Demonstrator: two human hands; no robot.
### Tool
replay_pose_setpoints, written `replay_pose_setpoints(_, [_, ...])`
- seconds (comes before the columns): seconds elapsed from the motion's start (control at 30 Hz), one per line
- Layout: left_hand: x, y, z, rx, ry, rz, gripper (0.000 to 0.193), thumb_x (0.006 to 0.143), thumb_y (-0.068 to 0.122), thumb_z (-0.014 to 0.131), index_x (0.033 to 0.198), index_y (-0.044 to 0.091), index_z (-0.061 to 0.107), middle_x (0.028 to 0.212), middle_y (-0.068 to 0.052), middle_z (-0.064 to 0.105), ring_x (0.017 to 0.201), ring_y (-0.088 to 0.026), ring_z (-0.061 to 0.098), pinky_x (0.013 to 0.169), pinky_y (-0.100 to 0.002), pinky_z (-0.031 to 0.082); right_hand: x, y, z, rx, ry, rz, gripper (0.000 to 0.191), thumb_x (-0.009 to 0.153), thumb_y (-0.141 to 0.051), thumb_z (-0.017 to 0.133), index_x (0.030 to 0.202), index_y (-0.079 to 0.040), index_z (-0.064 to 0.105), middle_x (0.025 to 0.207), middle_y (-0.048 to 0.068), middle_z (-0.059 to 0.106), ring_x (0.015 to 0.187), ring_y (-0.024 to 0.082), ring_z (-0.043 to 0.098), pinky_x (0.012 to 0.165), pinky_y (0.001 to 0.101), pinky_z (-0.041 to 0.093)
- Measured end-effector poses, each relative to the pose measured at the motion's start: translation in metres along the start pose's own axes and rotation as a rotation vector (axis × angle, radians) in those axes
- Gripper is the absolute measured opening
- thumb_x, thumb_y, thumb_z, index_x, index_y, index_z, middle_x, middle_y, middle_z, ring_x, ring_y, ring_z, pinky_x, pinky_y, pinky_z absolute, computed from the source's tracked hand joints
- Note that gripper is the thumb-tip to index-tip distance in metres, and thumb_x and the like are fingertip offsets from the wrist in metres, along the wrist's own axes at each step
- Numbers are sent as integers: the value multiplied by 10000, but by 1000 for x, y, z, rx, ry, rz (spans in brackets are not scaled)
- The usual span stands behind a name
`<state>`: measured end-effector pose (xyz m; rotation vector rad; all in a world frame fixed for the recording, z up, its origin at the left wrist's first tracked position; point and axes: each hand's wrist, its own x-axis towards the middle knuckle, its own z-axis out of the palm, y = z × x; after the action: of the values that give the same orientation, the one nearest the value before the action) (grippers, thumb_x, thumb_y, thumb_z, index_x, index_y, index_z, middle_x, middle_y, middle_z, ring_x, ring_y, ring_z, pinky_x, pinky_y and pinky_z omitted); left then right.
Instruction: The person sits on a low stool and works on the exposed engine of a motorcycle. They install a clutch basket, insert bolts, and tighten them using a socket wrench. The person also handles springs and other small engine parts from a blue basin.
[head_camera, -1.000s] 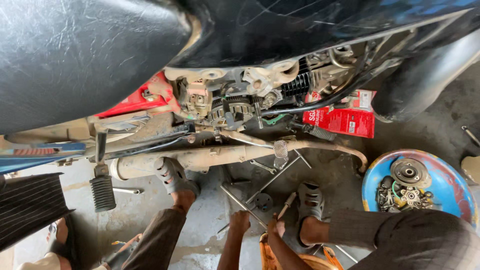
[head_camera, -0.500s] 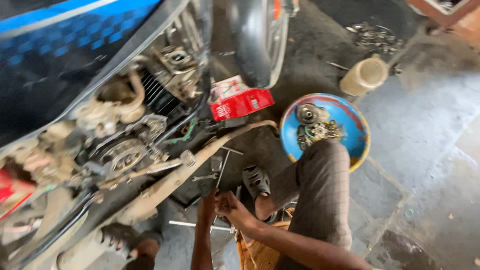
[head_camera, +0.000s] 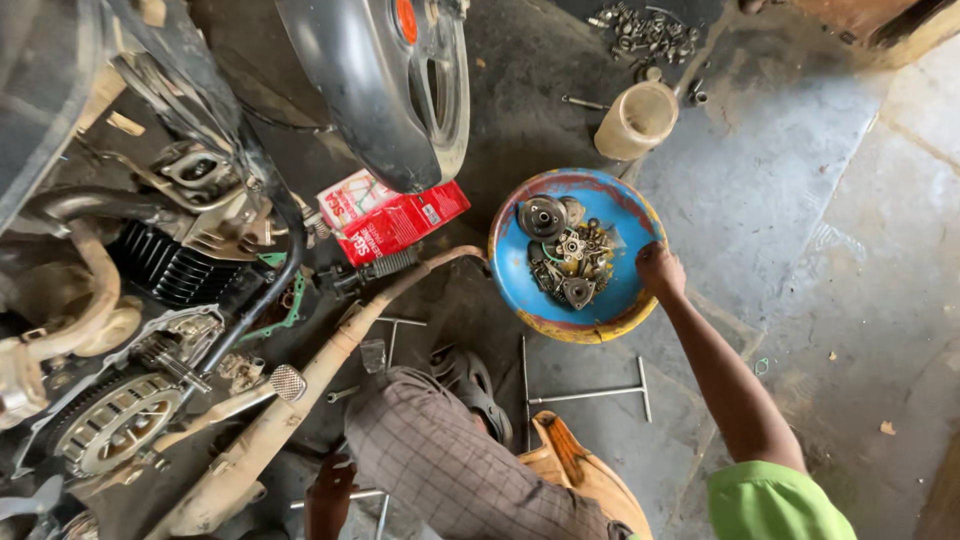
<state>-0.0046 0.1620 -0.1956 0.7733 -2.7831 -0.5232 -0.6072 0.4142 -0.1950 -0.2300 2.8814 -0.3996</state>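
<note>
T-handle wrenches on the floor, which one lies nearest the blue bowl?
The long T-handle wrench beside the sandalled foot, just below the blue bowl; the other lies further left, by the exhaust pipe.

Red carton (head_camera: 405, 222) lying flat on floor, under rear wheel, at nine o'clock of blue bowl (head_camera: 610, 300). White-and-red box (head_camera: 350, 200) touching it on its ten o'clock side, partly tucked under engine. Both rectangular, printed.

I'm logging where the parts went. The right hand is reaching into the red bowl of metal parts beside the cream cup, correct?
Not quite: the bowl is blue, with a worn yellowish rim. The head view shows the right hand at its edge, over the metal parts, and the cream cup nearby.
</note>
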Motion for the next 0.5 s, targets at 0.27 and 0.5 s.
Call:
replay_pose_setpoints(0.27, [-57, -28, 47, -555, -373, -1167, 353, 928, 320, 694, 1239, 155, 653, 981, -150, 829, 746, -243, 818, 553, -415, 565, -21, -18, 84, 52, -87, -173, 241, 891, -245, 629, 1083, -153, 743, 1129, 162, 716, 1039, 413, 674, 881, 528, 550])
replay_pose_setpoints(0.5, [-45, -19, 72, -624, -377, -1254, 387, 937, 340, 668, 1271, 150, 625, 1040, -138, 795, 827, -247, 788, 617, -417, 575, 12, -33, 105, 120, -42, -135, 396, 864, -220, 686, 1256, -166, 671, 1276, 172, 649, 1216, 405, 586, 1029, 502, 497])
